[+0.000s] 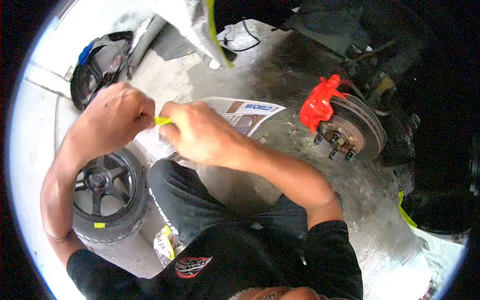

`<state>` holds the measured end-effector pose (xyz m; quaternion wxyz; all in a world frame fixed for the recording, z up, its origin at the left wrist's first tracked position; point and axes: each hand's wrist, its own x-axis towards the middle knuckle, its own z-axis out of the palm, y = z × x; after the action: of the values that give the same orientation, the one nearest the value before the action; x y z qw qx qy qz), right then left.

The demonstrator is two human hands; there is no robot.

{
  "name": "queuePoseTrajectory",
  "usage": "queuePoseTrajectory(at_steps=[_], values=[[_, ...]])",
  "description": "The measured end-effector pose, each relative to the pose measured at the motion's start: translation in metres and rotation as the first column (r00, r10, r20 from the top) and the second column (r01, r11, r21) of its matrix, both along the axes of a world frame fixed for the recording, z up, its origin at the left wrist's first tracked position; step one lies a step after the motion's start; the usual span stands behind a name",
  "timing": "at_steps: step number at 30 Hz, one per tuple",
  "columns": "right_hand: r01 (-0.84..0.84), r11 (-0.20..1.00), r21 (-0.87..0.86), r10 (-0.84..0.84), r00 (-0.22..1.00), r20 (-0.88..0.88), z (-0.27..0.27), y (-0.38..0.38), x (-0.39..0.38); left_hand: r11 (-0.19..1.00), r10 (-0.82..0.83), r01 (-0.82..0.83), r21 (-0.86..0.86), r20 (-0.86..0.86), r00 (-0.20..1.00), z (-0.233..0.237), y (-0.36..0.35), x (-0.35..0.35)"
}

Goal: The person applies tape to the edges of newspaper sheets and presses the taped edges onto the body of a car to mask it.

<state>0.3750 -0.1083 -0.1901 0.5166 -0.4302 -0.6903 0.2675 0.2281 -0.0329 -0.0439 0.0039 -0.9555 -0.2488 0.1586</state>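
Between my two raised hands runs a short strip of yellow tape [162, 120]. My left hand [112, 117] is closed in a fist at one end of it, slightly blurred. At the other end, my right hand [197, 130] pinches the strip between thumb and fingers. A printed newspaper sheet [245, 111] lies on the floor behind my right hand. To the right, a bright red brake caliper [317, 107] sits over a brake disc [367, 127] with several wheel studs showing.
A black spoked wheel [102, 177] lies at the left, a yellow tape piece [99, 225] on its tyre. A dark bag-like item [102, 65] is at upper left. Yellow-edged paper [200, 30] hangs at the top; taped newspaper [440, 255] is at lower right.
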Motion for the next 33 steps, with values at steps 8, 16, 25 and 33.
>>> queuePoseTrajectory(at_steps=[8, 16, 25, 33], values=[[-0.108, 0.992, 0.058, 0.107, 0.994, 0.029, -0.010, 0.007, 0.018, 0.974, -0.069, 0.039, 0.224, 0.127, 0.990, 0.021, 0.014, -0.024], [-0.166, 0.984, -0.060, 0.168, 0.986, 0.019, -0.030, 0.031, 0.048, 0.960, -0.051, 0.013, 0.280, 0.126, 0.991, 0.047, 0.028, -0.047], [-0.048, 0.976, -0.214, 0.070, 0.993, 0.097, -0.049, 0.039, 0.029, 0.968, 0.052, -0.042, 0.249, -0.032, 0.998, 0.047, 0.018, -0.039], [-0.222, 0.924, -0.311, 0.210, 0.975, -0.074, -0.049, 0.043, 0.023, 0.973, -0.040, 0.038, 0.229, 0.003, 0.999, 0.047, 0.017, -0.037]])
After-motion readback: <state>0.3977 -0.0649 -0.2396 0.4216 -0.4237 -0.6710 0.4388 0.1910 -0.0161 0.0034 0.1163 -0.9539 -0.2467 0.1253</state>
